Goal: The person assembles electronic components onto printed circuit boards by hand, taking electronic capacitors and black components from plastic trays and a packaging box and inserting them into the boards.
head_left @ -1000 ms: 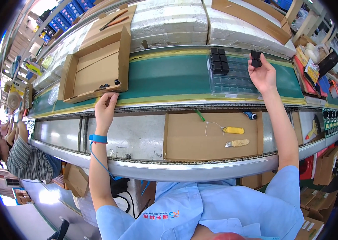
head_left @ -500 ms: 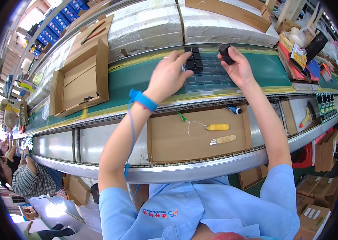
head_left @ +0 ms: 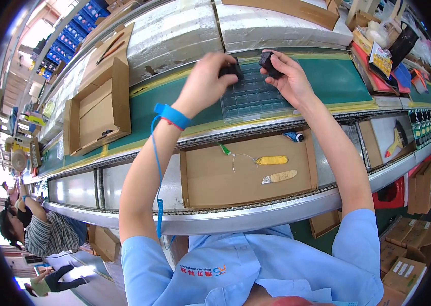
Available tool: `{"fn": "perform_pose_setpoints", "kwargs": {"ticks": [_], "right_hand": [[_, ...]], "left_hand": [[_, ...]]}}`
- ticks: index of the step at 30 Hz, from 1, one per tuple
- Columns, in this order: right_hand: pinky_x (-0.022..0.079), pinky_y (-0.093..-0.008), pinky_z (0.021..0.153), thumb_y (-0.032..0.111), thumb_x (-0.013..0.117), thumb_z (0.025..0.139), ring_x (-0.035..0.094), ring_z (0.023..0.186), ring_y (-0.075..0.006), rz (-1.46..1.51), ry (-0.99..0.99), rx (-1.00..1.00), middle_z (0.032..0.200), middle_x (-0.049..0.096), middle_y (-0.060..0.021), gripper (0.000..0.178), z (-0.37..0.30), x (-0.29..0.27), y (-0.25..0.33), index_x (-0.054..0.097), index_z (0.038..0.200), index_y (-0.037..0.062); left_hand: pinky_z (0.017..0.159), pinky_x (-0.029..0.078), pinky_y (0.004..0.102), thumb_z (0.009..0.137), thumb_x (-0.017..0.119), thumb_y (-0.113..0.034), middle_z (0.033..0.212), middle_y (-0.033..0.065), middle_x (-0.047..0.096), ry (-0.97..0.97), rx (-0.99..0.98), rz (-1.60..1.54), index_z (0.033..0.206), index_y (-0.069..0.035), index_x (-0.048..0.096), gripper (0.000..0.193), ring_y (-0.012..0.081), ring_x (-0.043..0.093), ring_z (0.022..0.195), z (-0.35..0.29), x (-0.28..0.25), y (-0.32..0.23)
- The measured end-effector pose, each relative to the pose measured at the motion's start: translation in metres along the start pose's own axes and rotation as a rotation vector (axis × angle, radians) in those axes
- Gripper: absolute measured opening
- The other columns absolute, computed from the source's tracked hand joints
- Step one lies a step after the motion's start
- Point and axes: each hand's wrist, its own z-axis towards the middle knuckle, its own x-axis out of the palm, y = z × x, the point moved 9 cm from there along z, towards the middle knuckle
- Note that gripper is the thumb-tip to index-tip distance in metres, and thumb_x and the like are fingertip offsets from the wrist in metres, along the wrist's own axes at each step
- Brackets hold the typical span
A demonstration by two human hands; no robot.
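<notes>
My left hand, wearing a blue wrist strap with a coiled cord, is closed on black blocks at the left of the clear plastic tray. Blur and my fingers hide how many there are. Over the tray's right part, my right hand holds a small black block between thumb and fingers. The tray, with moulded pockets, lies on the green belt.
An open cardboard box stands on the belt to the left. Below, a cardboard tray holds a yellow-wrapped tool and a taped knife. White foam blocks line the far side. A co-worker sits at left.
My left hand has closed around black blocks that stood on the tray's left part. My right hand still holds its block, now a little further left and lower. The whole view has shifted slightly.
</notes>
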Motion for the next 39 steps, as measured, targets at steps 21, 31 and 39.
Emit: {"fn": "perform_pose_setpoints", "kwargs": {"ticks": [21, 31, 39], "right_hand": [[0.048, -0.0233, 0.067, 0.024, 0.057, 0.094, 0.060, 0.086, -0.0123, -0.162, 0.046, 0.002, 0.100, 0.060, -0.0031, 0.032, 0.002, 0.004, 0.001, 0.057, 0.119, 0.0048], [0.048, -0.0230, 0.067, 0.026, 0.057, 0.094, 0.059, 0.086, -0.0118, -0.194, 0.038, 0.000, 0.100, 0.059, -0.0033, 0.034, 0.001, 0.005, 0.001, 0.057, 0.119, 0.0039], [0.049, -0.0225, 0.066, 0.026, 0.057, 0.094, 0.059, 0.086, -0.0118, -0.213, 0.034, 0.004, 0.099, 0.060, -0.0035, 0.034, -0.001, 0.006, 0.001, 0.057, 0.120, 0.0036]], "left_hand": [[0.061, 0.050, 0.0398, 0.078, 0.068, -0.022, 0.090, 0.0107, 0.063, -0.291, -0.439, 0.420, 0.103, -0.008, 0.047, 0.035, 0.0325, 0.063, 0.077, -0.130, -0.075, 0.067], [0.065, 0.049, 0.0394, 0.078, 0.070, -0.023, 0.090, 0.0134, 0.062, -0.245, -0.360, 0.405, 0.096, -0.006, 0.050, 0.032, 0.0319, 0.062, 0.079, -0.136, -0.074, 0.065], [0.062, 0.051, 0.0448, 0.073, 0.070, -0.021, 0.091, 0.0153, 0.056, -0.300, -0.485, 0.523, 0.089, -0.003, 0.045, 0.034, 0.0380, 0.061, 0.075, -0.131, -0.089, 0.069]]}}
